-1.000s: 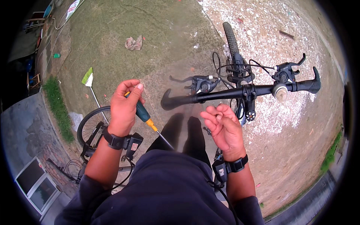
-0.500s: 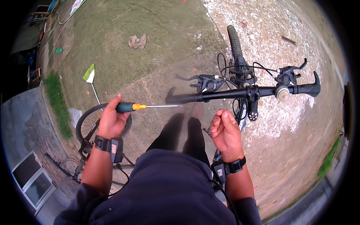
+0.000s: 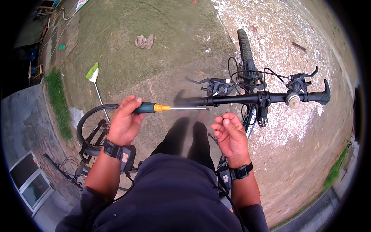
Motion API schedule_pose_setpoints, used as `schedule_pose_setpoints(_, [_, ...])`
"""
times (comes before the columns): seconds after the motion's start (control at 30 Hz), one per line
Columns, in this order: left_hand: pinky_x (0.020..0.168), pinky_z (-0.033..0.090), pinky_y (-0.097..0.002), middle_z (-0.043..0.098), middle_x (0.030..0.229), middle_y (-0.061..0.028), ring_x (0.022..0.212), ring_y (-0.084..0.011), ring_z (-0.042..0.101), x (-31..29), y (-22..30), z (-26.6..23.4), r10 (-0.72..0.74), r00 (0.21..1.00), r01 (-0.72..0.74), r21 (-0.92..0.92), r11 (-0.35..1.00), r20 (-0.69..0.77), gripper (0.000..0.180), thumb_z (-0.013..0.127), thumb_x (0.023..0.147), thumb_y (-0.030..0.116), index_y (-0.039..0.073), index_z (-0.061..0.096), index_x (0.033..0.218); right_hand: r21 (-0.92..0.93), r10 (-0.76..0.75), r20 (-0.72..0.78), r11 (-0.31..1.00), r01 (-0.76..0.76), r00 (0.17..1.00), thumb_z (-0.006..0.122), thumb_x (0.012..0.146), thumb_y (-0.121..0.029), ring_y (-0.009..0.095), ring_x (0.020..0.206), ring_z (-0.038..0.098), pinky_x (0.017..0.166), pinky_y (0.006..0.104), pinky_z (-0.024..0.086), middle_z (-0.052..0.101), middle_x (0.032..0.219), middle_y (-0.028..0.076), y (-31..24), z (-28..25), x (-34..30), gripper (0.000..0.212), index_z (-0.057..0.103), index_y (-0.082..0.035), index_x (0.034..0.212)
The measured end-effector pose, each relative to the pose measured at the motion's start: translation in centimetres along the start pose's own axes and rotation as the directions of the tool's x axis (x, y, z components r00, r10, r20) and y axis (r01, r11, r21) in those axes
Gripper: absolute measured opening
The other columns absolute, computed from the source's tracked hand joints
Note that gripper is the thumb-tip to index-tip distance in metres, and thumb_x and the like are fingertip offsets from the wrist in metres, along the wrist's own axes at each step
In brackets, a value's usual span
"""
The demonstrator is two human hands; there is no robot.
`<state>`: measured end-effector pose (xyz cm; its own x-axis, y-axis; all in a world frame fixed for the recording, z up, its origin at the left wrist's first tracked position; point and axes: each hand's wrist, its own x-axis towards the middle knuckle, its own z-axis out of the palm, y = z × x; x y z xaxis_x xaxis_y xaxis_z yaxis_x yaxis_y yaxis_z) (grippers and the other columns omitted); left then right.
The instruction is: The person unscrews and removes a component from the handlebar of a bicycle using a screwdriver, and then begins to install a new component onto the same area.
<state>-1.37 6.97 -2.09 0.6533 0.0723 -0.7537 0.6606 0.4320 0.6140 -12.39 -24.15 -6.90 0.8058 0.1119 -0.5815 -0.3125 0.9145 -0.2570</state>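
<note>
My left hand (image 3: 126, 121) is closed around the dark green and yellow handle of a screwdriver (image 3: 148, 108). Its thin metal shaft lies level and points right, the tip just short of my right hand (image 3: 233, 139). The thumb and fingertips of that hand are pinched together, palm up; whatever they hold is too small to make out. Beyond both hands stands a bicycle with a black handlebar (image 3: 237, 98), brake levers (image 3: 219, 88) and a round bell (image 3: 292, 101). The bar's left end looks blurred.
A second bicycle's wheel (image 3: 82, 129) is at the left, partly behind my left arm. Farther off lie a green and white broom (image 3: 92, 72) and a crumpled rag (image 3: 144, 41). A grass strip (image 3: 58, 104) runs along the left by a grey wall (image 3: 23, 116).
My left hand has moved right with the screwdriver, bringing its tip close to my right hand. The right hand stays pinched in nearly the same place.
</note>
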Motion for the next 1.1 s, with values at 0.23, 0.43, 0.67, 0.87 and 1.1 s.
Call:
schedule_pose_setpoints(0.23, [0.104,0.052,-0.0429,0.066,0.106,-0.0053,0.117,-0.0295,0.064,-1.1,0.2,1.7,0.036,0.995,-0.042,0.059,0.997,0.093,0.021,0.066,0.098,0.006,0.007,0.058,0.117,0.001,-0.016,0.02,1.0,0.016,1.0,0.057,0.104,-0.008,0.024,0.094,0.074,0.077,0.0312,0.061,0.074,0.108,0.013,0.5,-0.6,0.2,0.02,0.067,-0.004,0.121])
schedule_pose_setpoints(0.43, [0.101,0.053,-0.0417,0.066,0.108,-0.0059,0.117,-0.0291,0.065,-1.3,0.4,2.3,0.099,0.983,-0.114,0.093,0.989,0.153,0.022,0.064,0.1,0.007,0.008,0.056,0.121,-0.056,-0.018,-0.058,0.998,0.015,0.998,0.058,0.103,-0.008,0.026,0.096,0.074,0.08,0.0321,0.062,0.074,0.11,0.014,0.4,0.2,0.0,0.022,0.067,-0.003,0.122])
schedule_pose_setpoints(0.67, [0.099,0.054,-0.0403,0.065,0.109,-0.0057,0.117,-0.0281,0.066,-1.5,0.7,2.5,0.131,0.97,-0.158,0.124,0.98,0.205,0.02,0.063,0.101,0.008,0.008,0.057,0.12,-0.045,-0.037,0.005,0.998,0.037,0.999,0.062,0.1,-0.004,0.026,0.097,0.074,0.08,0.0312,0.062,0.074,0.11,0.015,0.7,0.0,-0.2,0.019,0.067,-0.004,0.119])
schedule_pose_setpoints(0.87, [0.099,0.054,-0.0408,0.064,0.109,-0.0055,0.116,-0.0281,0.066,-1.8,1.0,2.2,0.153,0.96,-0.19,0.147,0.971,0.233,0.021,0.064,0.101,0.007,0.008,0.057,0.12,-0.014,-0.093,0.028,0.995,0.094,0.995,0.063,0.099,-0.002,0.022,0.092,0.072,0.079,0.0298,0.06,0.073,0.102,0.011,1.1,0.0,-0.1,0.018,0.067,-0.004,0.117])
schedule_pose_setpoints(1.1, [0.1,0.054,-0.0414,0.064,0.11,-0.0054,0.116,-0.0283,0.066,-2.1,1.2,2.6,0.17,0.947,-0.215,0.144,0.966,0.272,0.021,0.065,0.1,0.008,0.008,0.057,0.12,-0.01,-0.089,0.013,0.996,0.089,0.996,0.063,0.096,0.003,0.022,0.091,0.073,0.078,0.0295,0.06,0.072,0.104,0.011,0.8,0.2,-0.2,0.017,0.067,-0.004,0.112])
